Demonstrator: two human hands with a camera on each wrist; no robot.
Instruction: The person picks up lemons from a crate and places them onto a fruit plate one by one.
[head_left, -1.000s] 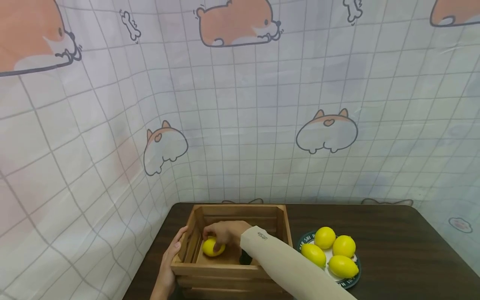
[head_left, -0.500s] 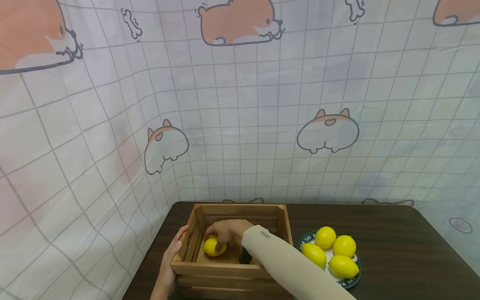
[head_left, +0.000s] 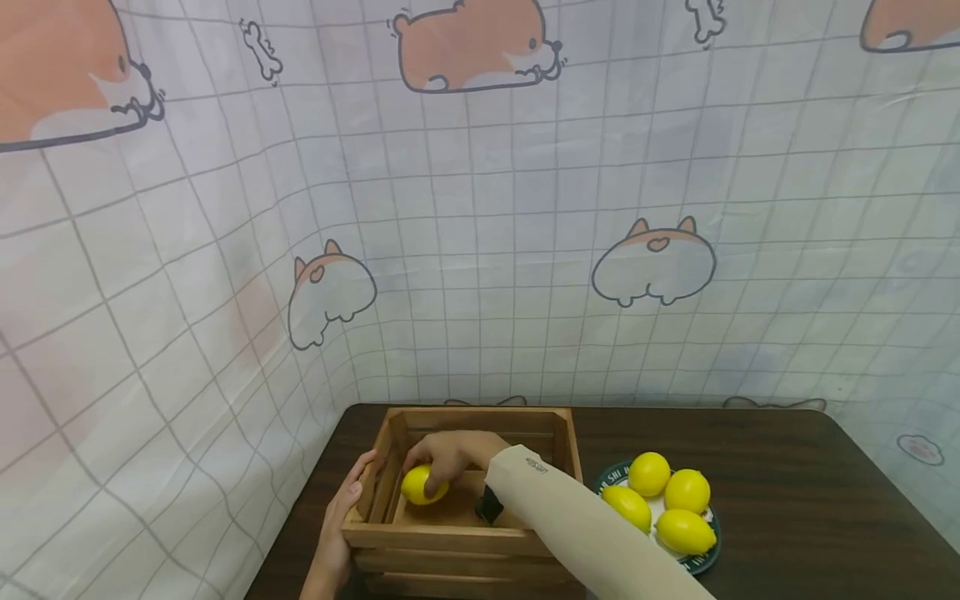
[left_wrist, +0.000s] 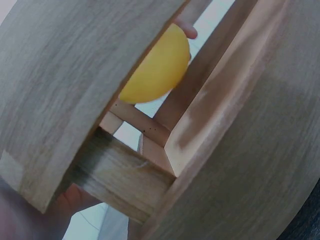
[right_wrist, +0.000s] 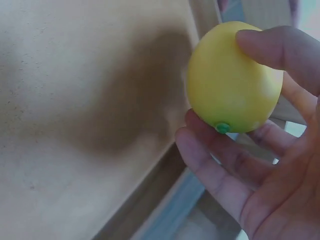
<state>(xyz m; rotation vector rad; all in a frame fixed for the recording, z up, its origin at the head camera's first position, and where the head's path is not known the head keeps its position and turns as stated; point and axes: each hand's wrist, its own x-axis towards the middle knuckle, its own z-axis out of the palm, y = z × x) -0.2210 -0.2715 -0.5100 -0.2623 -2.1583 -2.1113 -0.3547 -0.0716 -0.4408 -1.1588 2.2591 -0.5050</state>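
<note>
Inside a slatted wooden crate (head_left: 450,540), my right hand (head_left: 448,457) holds a yellow lemon (head_left: 420,487) near the left wall. The right wrist view shows the thumb on one side of the lemon (right_wrist: 232,75) and the fingers curled along the other, its green stem end facing the camera. A shadow lies on the crate floor (right_wrist: 75,100) beside it. My left hand (head_left: 339,525) rests along the outside of the crate's left wall, fingers fairly straight, tips by the rim. Through a gap between slats, the left wrist view shows part of the lemon (left_wrist: 162,67).
Right of the crate, a dark-rimmed plate (head_left: 705,565) with lettering bears several lemons (head_left: 686,532). The right sleeve (head_left: 577,525) crosses the crate's front right edge. Crate and plate stand on a dark wooden table (head_left: 810,500). A printed curtain (head_left: 480,250) hangs behind and at left.
My right hand and the lemon in it have risen a little and shifted slightly left inside the crate. The left hand, the crate and the plate have stayed in place.
</note>
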